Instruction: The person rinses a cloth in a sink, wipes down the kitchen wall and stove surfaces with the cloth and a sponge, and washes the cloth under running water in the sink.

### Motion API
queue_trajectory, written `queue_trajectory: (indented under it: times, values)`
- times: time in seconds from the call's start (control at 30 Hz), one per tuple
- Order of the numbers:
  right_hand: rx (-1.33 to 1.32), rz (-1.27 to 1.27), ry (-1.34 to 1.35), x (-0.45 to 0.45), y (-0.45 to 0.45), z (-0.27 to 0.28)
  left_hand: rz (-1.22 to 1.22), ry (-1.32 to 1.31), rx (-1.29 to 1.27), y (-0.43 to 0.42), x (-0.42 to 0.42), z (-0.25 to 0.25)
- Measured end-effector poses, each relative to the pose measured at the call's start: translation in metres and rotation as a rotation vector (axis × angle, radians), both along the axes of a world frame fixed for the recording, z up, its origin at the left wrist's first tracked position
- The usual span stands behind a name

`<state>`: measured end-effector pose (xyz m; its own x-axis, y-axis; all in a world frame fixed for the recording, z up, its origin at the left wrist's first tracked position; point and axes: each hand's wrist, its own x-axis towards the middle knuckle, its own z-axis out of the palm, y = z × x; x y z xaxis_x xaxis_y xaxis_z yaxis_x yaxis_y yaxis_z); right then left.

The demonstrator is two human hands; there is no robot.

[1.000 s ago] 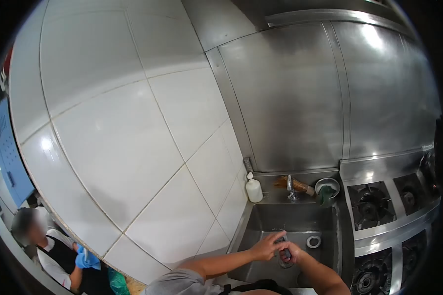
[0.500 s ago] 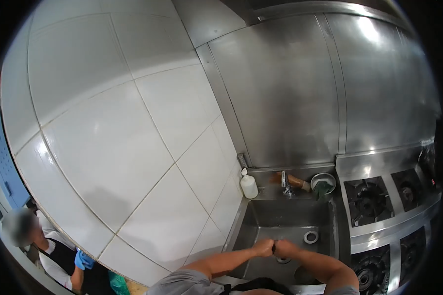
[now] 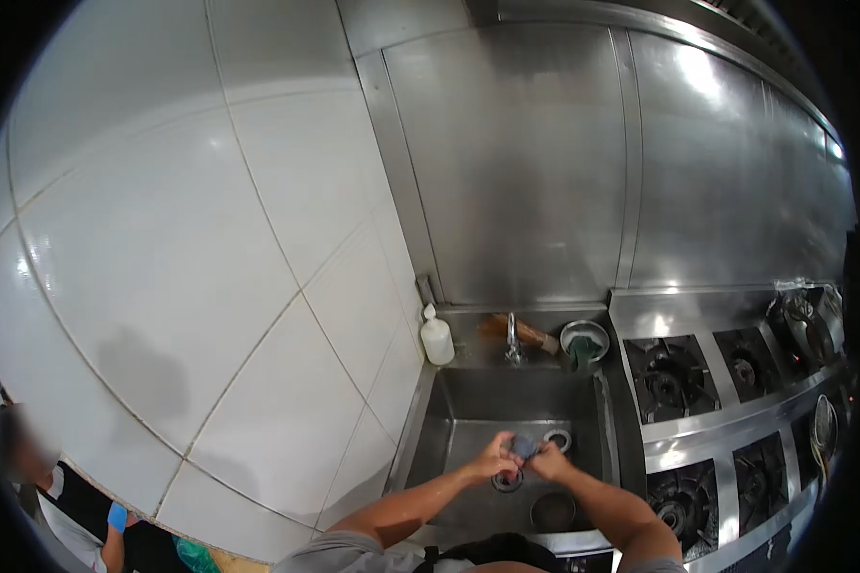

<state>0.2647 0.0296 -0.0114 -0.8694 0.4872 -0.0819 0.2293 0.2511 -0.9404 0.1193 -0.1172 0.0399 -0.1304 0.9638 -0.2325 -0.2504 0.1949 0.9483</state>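
Over the steel sink point(image 3: 468, 405), my left hand point(image 3: 495, 460) and my right hand point(image 3: 548, 463) close around a small grey-blue round thing point(image 3: 525, 445) from either side. Its exact kind is too small to make out. Beneath my hands a metal drain ring point(image 3: 507, 481) shows in part, and another drain point(image 3: 557, 440) lies just beyond my right hand. A dark round shape point(image 3: 552, 513), perhaps a bowl, sits near the front of the basin. The chrome tap point(image 3: 513, 338) stands at the back.
Behind the sink are a white pump bottle point(image 3: 438, 340), a brown item point(image 3: 526, 330) and a metal bowl point(image 3: 585, 344) with green stuff. A gas stove point(image 3: 678, 435) adjoins on the right, a tiled wall point(image 3: 248, 286) on the left. A person point(image 3: 76, 516) stands at lower left.
My view has swung right. My fists, earlier close together with something dark between them, have parted slightly, and the grey-blue round thing now shows between my fingers.
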Motion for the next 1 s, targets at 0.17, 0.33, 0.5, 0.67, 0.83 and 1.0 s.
queue_trajectory:
  times: [0.17, 0.33, 0.5, 0.67, 0.83, 1.0]
  values:
    - [-1.094, 0.014, -0.279, 0.025, -0.004, 0.086, 0.023, 1.289, 0.688, -0.005, 0.014, 0.071]
    - [-1.463, 0.503, -0.318, 0.028, -0.02, 0.082, -0.124, 1.636, 1.189, 0.021, 0.011, 0.07]
    - [-1.056, 0.191, -0.366, 0.021, -0.023, 0.132, -0.261, 1.817, 1.009, 0.046, -0.004, 0.087]
    - [0.521, 0.134, -0.42, 0.003, -0.015, 0.184, -0.301, 1.869, 0.393, 0.06, 0.004, 0.125]
    - [0.851, 0.169, -0.561, -0.002, -0.008, 0.19, -0.242, 1.544, 0.06, 0.06, 0.012, 0.126]
    - [1.305, 0.391, -0.439, -0.002, 0.006, 0.15, -0.13, 1.065, 0.052, 0.069, 0.012, 0.042]
